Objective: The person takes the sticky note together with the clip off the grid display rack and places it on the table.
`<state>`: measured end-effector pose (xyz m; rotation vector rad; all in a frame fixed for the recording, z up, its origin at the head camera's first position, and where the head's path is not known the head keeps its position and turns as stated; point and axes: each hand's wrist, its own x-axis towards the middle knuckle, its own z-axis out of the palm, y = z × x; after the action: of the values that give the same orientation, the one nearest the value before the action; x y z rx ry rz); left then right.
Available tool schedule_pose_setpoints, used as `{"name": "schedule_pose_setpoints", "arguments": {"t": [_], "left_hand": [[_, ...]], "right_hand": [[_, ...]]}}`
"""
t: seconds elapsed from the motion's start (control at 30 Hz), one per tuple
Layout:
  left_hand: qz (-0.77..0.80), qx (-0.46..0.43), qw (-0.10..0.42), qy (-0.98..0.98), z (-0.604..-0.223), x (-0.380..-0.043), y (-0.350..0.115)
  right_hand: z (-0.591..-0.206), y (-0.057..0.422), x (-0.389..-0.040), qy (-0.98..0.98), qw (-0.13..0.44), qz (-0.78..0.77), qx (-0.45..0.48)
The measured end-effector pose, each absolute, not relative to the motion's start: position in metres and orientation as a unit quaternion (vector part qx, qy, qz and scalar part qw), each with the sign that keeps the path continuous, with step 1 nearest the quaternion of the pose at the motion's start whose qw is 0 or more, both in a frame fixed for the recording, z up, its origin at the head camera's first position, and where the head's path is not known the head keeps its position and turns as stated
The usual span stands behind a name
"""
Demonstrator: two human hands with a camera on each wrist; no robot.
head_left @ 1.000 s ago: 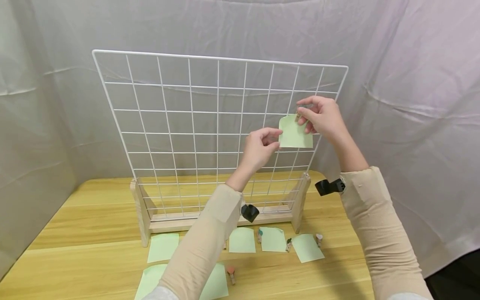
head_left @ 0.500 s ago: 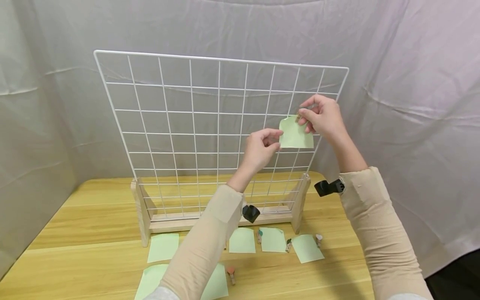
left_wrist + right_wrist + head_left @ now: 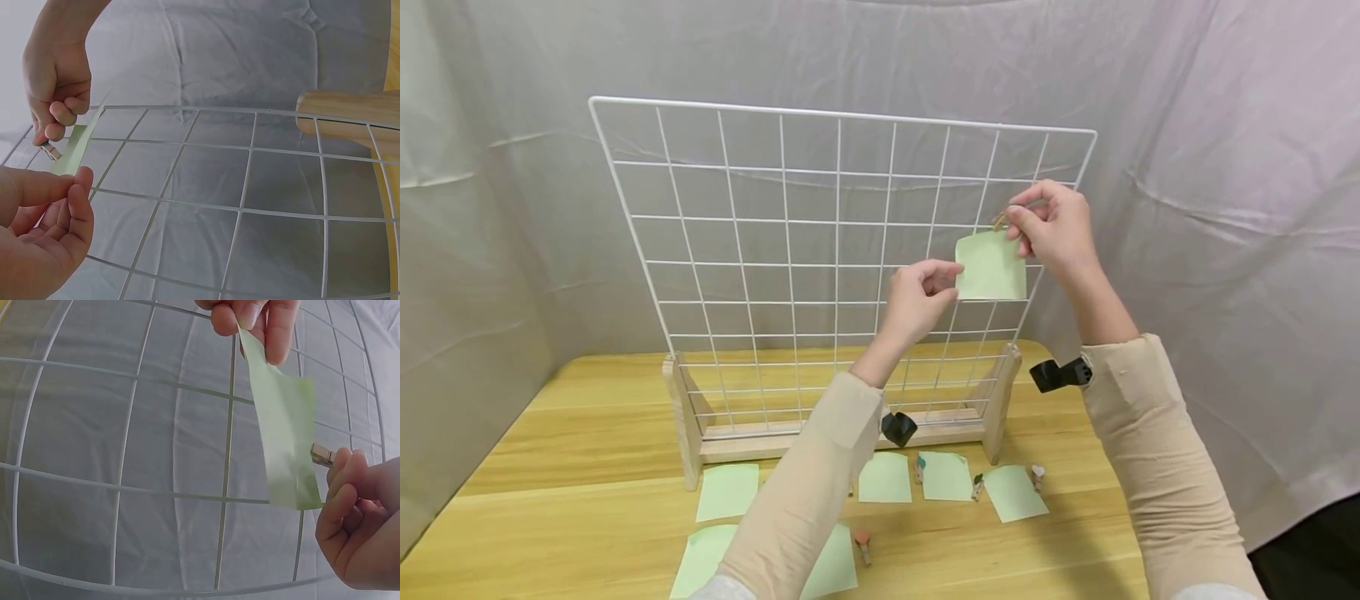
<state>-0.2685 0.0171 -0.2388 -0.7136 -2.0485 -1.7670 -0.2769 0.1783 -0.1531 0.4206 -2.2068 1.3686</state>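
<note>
A square of light green paper (image 3: 991,268) is held up in front of the white wire grid (image 3: 838,196), toward its right side. My left hand (image 3: 919,300) pinches the paper's left edge between thumb and fingers. At the top edge, my right hand (image 3: 1058,236) pinches a small wooden clothespin (image 3: 999,221). In the right wrist view the clothespin (image 3: 322,455) points its jaws at the paper's edge, and the sheet (image 3: 284,431) bends slightly. The left wrist view has the paper (image 3: 74,150) nearly edge-on between both hands.
Wooden feet (image 3: 679,421) hold the grid upright on the wooden table (image 3: 550,467). Before it lie several green paper squares (image 3: 885,477) and small clothespins, one with an orange top (image 3: 862,546). Grey cloth (image 3: 490,250) hangs behind and at the sides.
My right hand has shifted slightly up and right with the clothespin, which now shows above the paper's top edge instead of over it. The left hand has barely moved.
</note>
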Motion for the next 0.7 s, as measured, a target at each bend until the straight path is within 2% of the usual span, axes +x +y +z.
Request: {"name": "schedule_pose_setpoints", "arguments": {"t": [0.37, 0.7], "left_hand": [[-0.621, -0.258, 0.153, -0.724, -0.250, -0.260, 0.015], [-0.637, -0.263, 0.149, -0.709, -0.265, -0.252, 0.007]], "right_hand": [[-0.157, 0.181, -0.272, -0.802, 0.261, 0.516, 0.149], [-0.172, 0.186, -0.266, -0.789, 0.276, 0.514, 0.194]]}}
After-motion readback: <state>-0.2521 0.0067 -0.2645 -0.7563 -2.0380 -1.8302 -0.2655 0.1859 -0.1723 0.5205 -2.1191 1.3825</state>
